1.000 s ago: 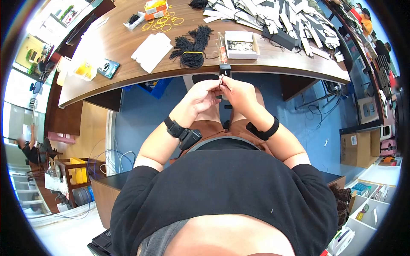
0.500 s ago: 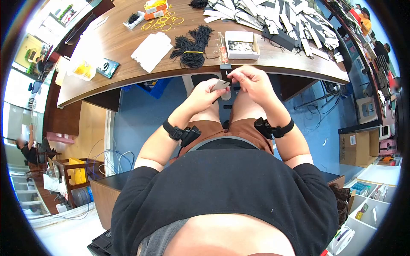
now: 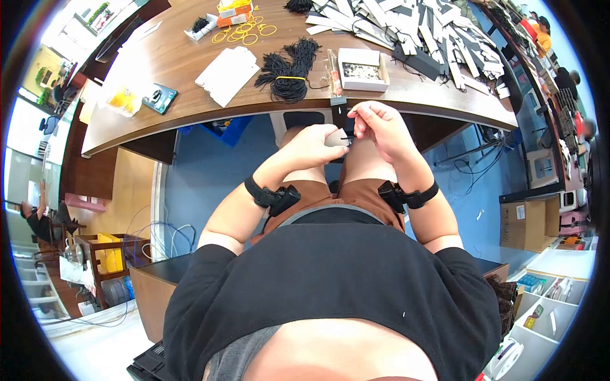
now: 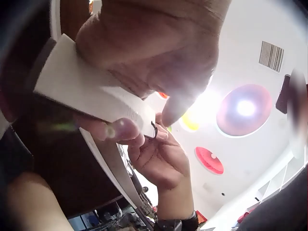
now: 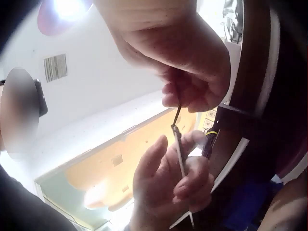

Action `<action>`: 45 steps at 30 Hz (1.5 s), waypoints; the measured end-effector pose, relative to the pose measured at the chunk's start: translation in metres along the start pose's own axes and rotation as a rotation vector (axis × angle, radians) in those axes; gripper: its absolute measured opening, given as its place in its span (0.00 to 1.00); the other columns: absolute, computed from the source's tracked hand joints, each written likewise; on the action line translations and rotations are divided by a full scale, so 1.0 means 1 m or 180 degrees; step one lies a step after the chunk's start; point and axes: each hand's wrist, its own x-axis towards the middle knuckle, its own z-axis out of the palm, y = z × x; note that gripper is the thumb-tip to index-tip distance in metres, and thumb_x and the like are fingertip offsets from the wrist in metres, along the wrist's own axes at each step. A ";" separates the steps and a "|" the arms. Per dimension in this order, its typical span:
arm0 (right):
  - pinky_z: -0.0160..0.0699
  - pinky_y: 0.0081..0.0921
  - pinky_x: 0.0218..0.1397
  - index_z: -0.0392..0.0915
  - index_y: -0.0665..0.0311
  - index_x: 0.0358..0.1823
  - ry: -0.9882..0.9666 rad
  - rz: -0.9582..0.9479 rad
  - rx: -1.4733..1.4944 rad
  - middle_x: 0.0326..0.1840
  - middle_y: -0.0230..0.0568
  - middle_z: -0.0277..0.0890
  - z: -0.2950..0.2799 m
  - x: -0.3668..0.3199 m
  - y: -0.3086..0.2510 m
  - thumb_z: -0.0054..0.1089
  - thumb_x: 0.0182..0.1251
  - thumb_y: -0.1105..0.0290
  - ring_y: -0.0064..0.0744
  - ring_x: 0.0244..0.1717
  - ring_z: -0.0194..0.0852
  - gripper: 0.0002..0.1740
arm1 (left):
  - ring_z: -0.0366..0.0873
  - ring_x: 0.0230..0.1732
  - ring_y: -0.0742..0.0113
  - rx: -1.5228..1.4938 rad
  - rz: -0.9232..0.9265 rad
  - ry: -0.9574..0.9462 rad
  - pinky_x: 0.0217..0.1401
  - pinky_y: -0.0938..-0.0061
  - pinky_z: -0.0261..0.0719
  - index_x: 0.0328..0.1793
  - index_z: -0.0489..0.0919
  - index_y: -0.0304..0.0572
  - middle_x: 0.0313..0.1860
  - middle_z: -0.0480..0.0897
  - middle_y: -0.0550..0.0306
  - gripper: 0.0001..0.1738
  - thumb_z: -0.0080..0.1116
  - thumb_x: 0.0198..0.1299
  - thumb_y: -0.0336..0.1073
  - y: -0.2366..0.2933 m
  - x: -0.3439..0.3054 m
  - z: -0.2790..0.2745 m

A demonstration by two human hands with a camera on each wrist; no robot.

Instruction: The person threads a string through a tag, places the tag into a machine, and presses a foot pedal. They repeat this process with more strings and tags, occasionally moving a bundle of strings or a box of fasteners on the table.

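Note:
My left hand (image 3: 308, 147) holds a white card tag (image 4: 86, 94) between thumb and fingers, over my lap in front of the table edge. In the left wrist view the tag is long and flat, with small faint print near its far end. A short black cord (image 5: 177, 115) comes out of that end. My right hand (image 3: 384, 134), just right of the tag, pinches the cord with curled fingers. The right wrist view shows the tag edge-on, with the cord stretched between it and the right fingers.
On the wooden table (image 3: 171, 63) lie a bundle of black cords (image 3: 289, 70) with a yellow band, a box of small parts (image 3: 363, 70), white cards (image 3: 227, 75), yellow rubber bands (image 3: 244, 32) and a phone (image 3: 160, 98). A large heap of white and black tags (image 3: 422, 32) covers the back right.
The hands were together at the table edge and have moved apart, the right one to the right. The tag has come into view in the left hand, and both hands sit slightly lower.

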 end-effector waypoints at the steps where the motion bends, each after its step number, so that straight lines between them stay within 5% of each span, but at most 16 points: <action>1: 0.68 0.16 0.32 0.77 0.69 0.37 -0.0051 -0.0064 -0.0048 0.21 0.29 0.71 0.004 -0.001 -0.001 0.50 0.70 0.67 0.19 0.24 0.68 0.12 | 0.70 0.22 0.79 0.0161 0.0009 0.0185 0.24 0.79 0.69 0.33 0.75 0.40 0.21 0.74 0.64 0.12 0.61 0.52 0.40 -0.002 0.002 0.004; 6: 0.72 0.19 0.35 0.77 0.69 0.37 -0.0110 -0.0366 -0.0102 0.25 0.33 0.75 0.012 -0.004 -0.003 0.50 0.70 0.67 0.21 0.27 0.72 0.12 | 0.69 0.16 0.77 0.0678 -0.0016 0.0605 0.20 0.77 0.67 0.26 0.75 0.39 0.15 0.73 0.62 0.25 0.64 0.52 0.56 -0.013 0.008 0.010; 9: 0.76 0.24 0.37 0.75 0.68 0.37 -0.0071 -0.0185 0.0596 0.25 0.33 0.74 0.011 -0.004 -0.003 0.47 0.72 0.66 0.25 0.28 0.74 0.12 | 0.67 0.13 0.76 0.0546 -0.0203 0.0343 0.17 0.78 0.65 0.26 0.76 0.37 0.12 0.71 0.63 0.32 0.51 0.59 0.64 -0.016 0.006 0.009; 12: 0.76 0.24 0.37 0.74 0.68 0.36 0.0311 0.0105 0.1171 0.23 0.32 0.73 -0.002 0.001 0.005 0.46 0.72 0.65 0.26 0.27 0.74 0.13 | 0.66 0.11 0.76 -0.0858 -0.0524 -0.0010 0.16 0.79 0.65 0.26 0.76 0.37 0.12 0.71 0.64 0.36 0.36 0.66 0.64 -0.016 0.002 0.006; 17: 0.66 0.20 0.29 0.74 0.68 0.36 0.0162 -0.0092 0.1399 0.16 0.22 0.54 -0.004 -0.003 0.012 0.49 0.71 0.63 0.16 0.17 0.49 0.13 | 0.72 0.16 0.71 -0.0072 -0.0162 0.0322 0.24 0.76 0.71 0.35 0.76 0.38 0.16 0.74 0.59 0.35 0.29 0.68 0.61 -0.019 0.004 0.001; 20: 0.64 0.19 0.28 0.75 0.68 0.38 0.0125 0.0478 0.0568 0.17 0.21 0.57 -0.008 -0.004 0.013 0.50 0.70 0.64 0.15 0.16 0.50 0.13 | 0.77 0.20 0.61 0.1193 0.0098 0.0636 0.32 0.68 0.75 0.40 0.74 0.38 0.21 0.77 0.51 0.34 0.28 0.68 0.62 -0.008 0.002 0.005; 21: 0.62 0.17 0.26 0.77 0.66 0.41 0.0255 0.0233 -0.0260 0.19 0.21 0.62 0.000 -0.004 0.012 0.54 0.67 0.65 0.13 0.17 0.53 0.11 | 0.78 0.23 0.57 0.1516 0.0024 0.0577 0.34 0.64 0.75 0.41 0.73 0.39 0.24 0.78 0.48 0.34 0.28 0.67 0.63 -0.005 0.002 0.006; 24: 0.70 0.29 0.29 0.79 0.65 0.38 -0.0070 -0.0774 -0.3055 0.27 0.42 0.77 0.008 -0.007 0.013 0.61 0.58 0.65 0.36 0.21 0.68 0.11 | 0.78 0.37 0.40 0.1891 0.0210 0.0724 0.39 0.55 0.74 0.41 0.71 0.42 0.29 0.79 0.41 0.31 0.27 0.67 0.63 -0.012 0.005 0.014; 25: 0.71 0.35 0.34 0.79 0.67 0.35 -0.0003 -0.0442 -0.3128 0.29 0.48 0.75 0.014 -0.012 0.006 0.64 0.55 0.65 0.47 0.27 0.71 0.12 | 0.78 0.37 0.41 0.1771 0.0223 0.0699 0.39 0.56 0.74 0.42 0.71 0.42 0.30 0.79 0.41 0.31 0.28 0.67 0.62 -0.009 0.004 0.012; 28: 0.71 0.35 0.37 0.79 0.66 0.31 -0.0449 -0.0747 -0.3888 0.28 0.46 0.73 0.012 -0.008 -0.004 0.66 0.52 0.65 0.47 0.32 0.72 0.12 | 0.77 0.38 0.43 0.1473 0.0635 0.1074 0.40 0.59 0.74 0.41 0.72 0.42 0.32 0.78 0.42 0.28 0.33 0.67 0.59 -0.006 0.002 0.003; 30: 0.70 0.31 0.37 0.79 0.65 0.28 -0.0440 -0.1459 -0.3580 0.26 0.43 0.71 -0.006 0.009 -0.007 0.64 0.53 0.67 0.40 0.34 0.72 0.08 | 0.75 0.39 0.46 0.1344 0.1327 0.1665 0.43 0.61 0.73 0.36 0.75 0.40 0.35 0.78 0.45 0.18 0.48 0.64 0.49 -0.002 0.001 -0.015; 32: 0.69 0.29 0.38 0.80 0.66 0.29 0.0083 -0.0960 -0.3037 0.27 0.39 0.74 -0.018 0.020 -0.036 0.62 0.56 0.68 0.34 0.33 0.71 0.08 | 0.74 0.37 0.49 0.2097 0.1671 0.2593 0.42 0.61 0.72 0.33 0.77 0.39 0.30 0.77 0.48 0.15 0.58 0.56 0.45 0.001 -0.004 -0.055; 36: 0.70 0.26 0.47 0.79 0.72 0.37 0.1683 -0.0542 -0.1763 0.38 0.44 0.79 -0.109 0.087 -0.068 0.61 0.61 0.64 0.31 0.42 0.74 0.15 | 0.73 0.43 0.48 0.3522 -0.0168 0.4063 0.46 0.57 0.72 0.39 0.78 0.39 0.38 0.77 0.46 0.17 0.58 0.53 0.45 -0.013 -0.027 -0.119; 39: 0.67 0.25 0.54 0.76 0.72 0.48 0.2660 -0.1953 -0.2395 0.47 0.47 0.77 -0.114 0.106 -0.076 0.61 0.61 0.64 0.31 0.49 0.72 0.19 | 0.75 0.44 0.45 0.3524 -0.0547 0.4127 0.46 0.53 0.73 0.48 0.76 0.41 0.41 0.77 0.45 0.19 0.54 0.56 0.45 -0.051 -0.036 -0.146; 42: 0.65 0.27 0.58 0.72 0.70 0.56 0.2362 -0.2513 -0.2836 0.53 0.46 0.74 -0.091 0.093 -0.062 0.61 0.61 0.65 0.31 0.52 0.71 0.24 | 0.77 0.44 0.47 0.2420 -0.0684 0.4020 0.48 0.57 0.74 0.56 0.70 0.41 0.38 0.79 0.46 0.29 0.64 0.50 0.44 -0.068 -0.037 -0.150; 45: 0.69 0.24 0.52 0.74 0.67 0.52 0.1490 -0.2099 -0.2139 0.50 0.43 0.75 -0.054 0.068 -0.040 0.57 0.63 0.71 0.29 0.47 0.72 0.16 | 0.79 0.36 0.50 0.2247 -0.0663 0.4137 0.46 0.61 0.75 0.61 0.69 0.39 0.35 0.80 0.46 0.30 0.63 0.52 0.40 -0.058 -0.041 -0.145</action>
